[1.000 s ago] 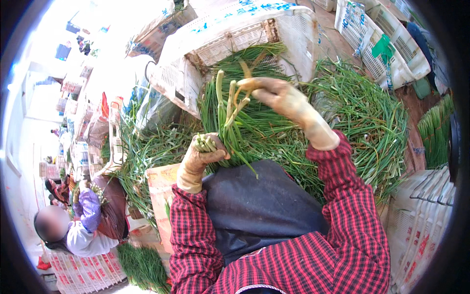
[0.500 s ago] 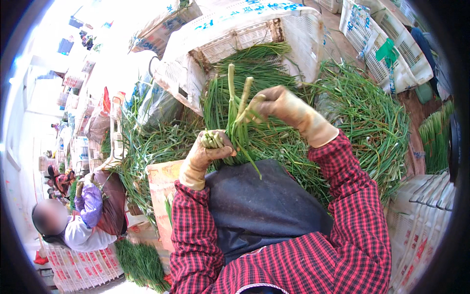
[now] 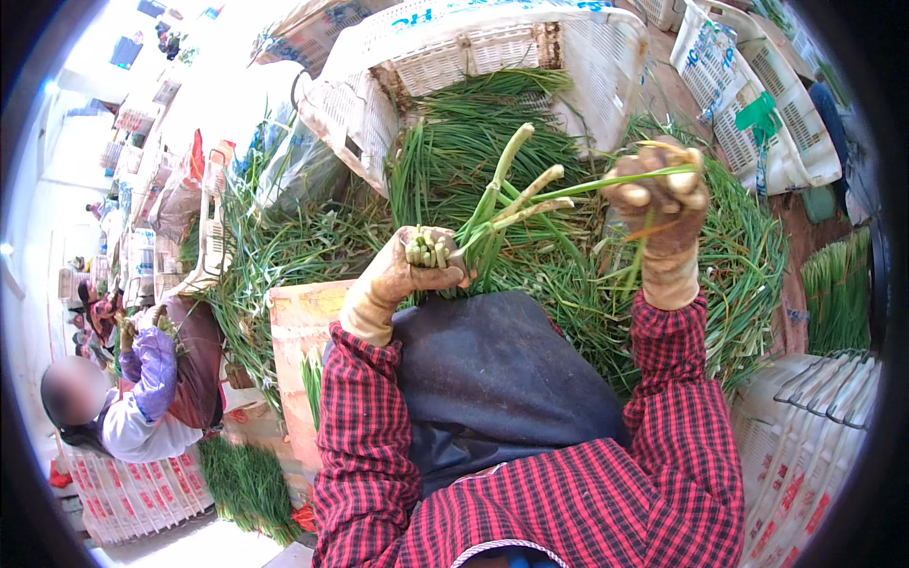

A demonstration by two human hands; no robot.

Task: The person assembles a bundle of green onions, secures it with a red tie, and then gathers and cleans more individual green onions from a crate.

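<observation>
Gloved in tan, my left hand (image 3: 402,275) is closed around a bundle of green stalks (image 3: 429,248), with their pale cut ends showing above the fist. Several longer, thicker green stalks (image 3: 500,204) stick up and right beside that hand, their leaves hanging down over my dark apron (image 3: 511,379). My right hand (image 3: 663,185), in a soiled tan glove, is up at the right with its fingers curled shut on a thin green leaf. That leaf stretches left toward the thicker stalks, and a yellowish strand dangles below the hand.
A white plastic crate (image 3: 355,123) lies tipped ahead, with long greens (image 3: 492,123) spilling out. Loose trimmed leaves (image 3: 739,256) are heaped around. An orange-white board (image 3: 298,331) stands by my left forearm. More crates (image 3: 805,454) are at right; another person (image 3: 142,398) sits at left.
My right hand has moved right, away from the stalks, drawing a leaf out with it. The thicker stalks by my left hand now lean to the right.
</observation>
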